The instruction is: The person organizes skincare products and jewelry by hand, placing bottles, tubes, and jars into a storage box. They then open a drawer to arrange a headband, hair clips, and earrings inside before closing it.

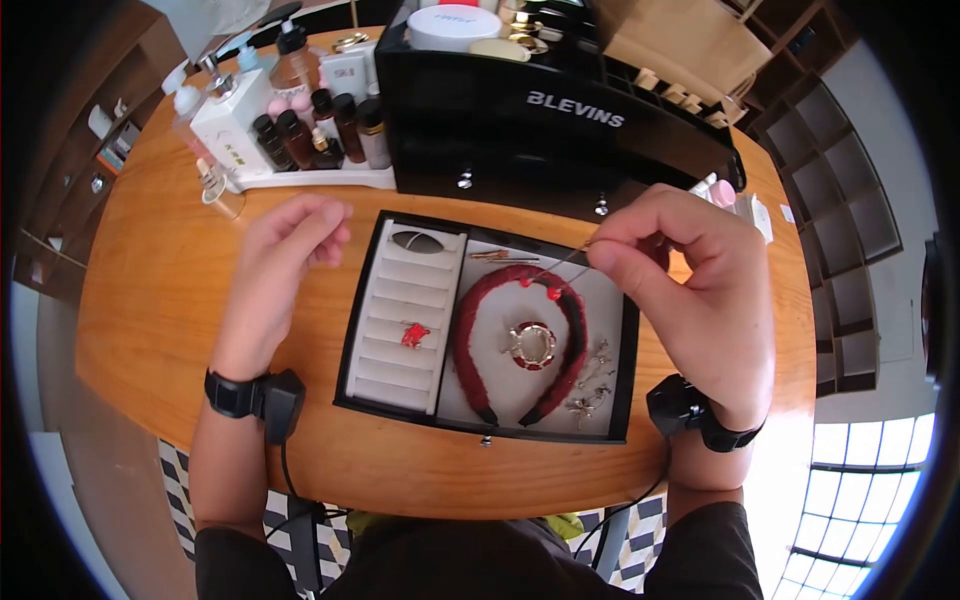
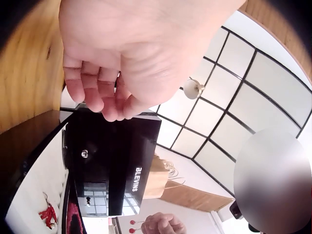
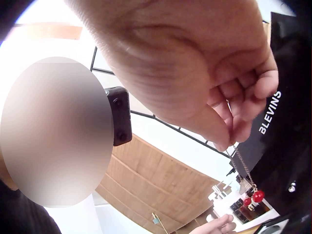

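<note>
My right hand (image 1: 700, 290) pinches the upper ends of two thin-chain earrings between thumb and fingertips. Their red beads (image 3: 259, 196) dangle, overlapping the top of a dark red headband (image 1: 468, 335) in the head view. My left hand (image 1: 280, 260) hovers near the tray's far left corner, fingers loosely bent and holding nothing. The black-rimmed jewellery tray (image 1: 628, 390) has a ridged white insert on its left, bearing a dark oval piece (image 1: 417, 242) and a red ornament (image 1: 414, 335). Inside the headband lies a round red-and-gold piece (image 1: 549, 345); silvery jewellery (image 1: 582, 405) lies at its right.
Behind the tray stands a black BLEVINS box (image 1: 480, 120) with small knobs. Several bottles (image 1: 345, 125) crowd a white stand at the back left, with a small bottle (image 1: 218, 190) beside it. Cables run from both wrist cameras over the table edge (image 1: 450, 508).
</note>
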Demonstrator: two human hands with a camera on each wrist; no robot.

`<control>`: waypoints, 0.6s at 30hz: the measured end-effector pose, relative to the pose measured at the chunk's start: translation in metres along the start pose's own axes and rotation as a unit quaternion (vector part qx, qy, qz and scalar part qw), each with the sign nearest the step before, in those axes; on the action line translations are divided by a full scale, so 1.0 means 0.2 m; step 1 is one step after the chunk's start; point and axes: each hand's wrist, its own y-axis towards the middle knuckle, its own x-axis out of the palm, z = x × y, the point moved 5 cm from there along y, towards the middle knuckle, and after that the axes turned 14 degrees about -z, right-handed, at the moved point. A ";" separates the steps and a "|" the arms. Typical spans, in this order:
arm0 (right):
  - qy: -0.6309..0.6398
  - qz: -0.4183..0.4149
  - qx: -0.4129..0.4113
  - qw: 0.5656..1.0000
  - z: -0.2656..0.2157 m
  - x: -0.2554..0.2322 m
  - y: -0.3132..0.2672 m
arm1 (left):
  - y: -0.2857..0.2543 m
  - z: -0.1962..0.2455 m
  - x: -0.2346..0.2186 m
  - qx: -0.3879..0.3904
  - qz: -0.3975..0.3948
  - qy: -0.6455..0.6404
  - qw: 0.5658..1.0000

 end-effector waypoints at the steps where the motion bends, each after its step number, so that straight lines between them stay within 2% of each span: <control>1: 0.003 -0.008 0.012 1.000 0.00 0.01 0.00 | 0.00 -0.02 -0.02 -0.002 0.008 -0.002 1.000; 4: -0.052 -0.064 0.010 0.997 -0.01 0.03 0.01 | 0.04 -0.07 -0.04 -0.021 0.020 -0.047 0.998; 6: -0.061 -0.082 0.004 0.995 0.01 0.05 0.02 | 0.05 -0.13 -0.03 -0.049 -0.011 -0.047 0.998; 8: -0.054 -0.048 -0.003 0.997 0.03 0.05 0.04 | 0.06 -0.14 -0.02 -0.053 -0.007 -0.039 0.998; 11: -0.042 -0.074 0.020 0.996 0.02 0.07 0.04 | 0.06 -0.15 -0.02 -0.052 -0.026 -0.031 0.998; 15: -0.064 -0.098 0.013 0.993 0.02 0.08 0.04 | 0.07 -0.16 -0.02 -0.062 -0.028 -0.029 0.997; 18: -0.067 -0.060 0.020 0.996 0.03 0.07 0.05 | 0.07 -0.15 -0.02 -0.059 -0.030 -0.022 0.998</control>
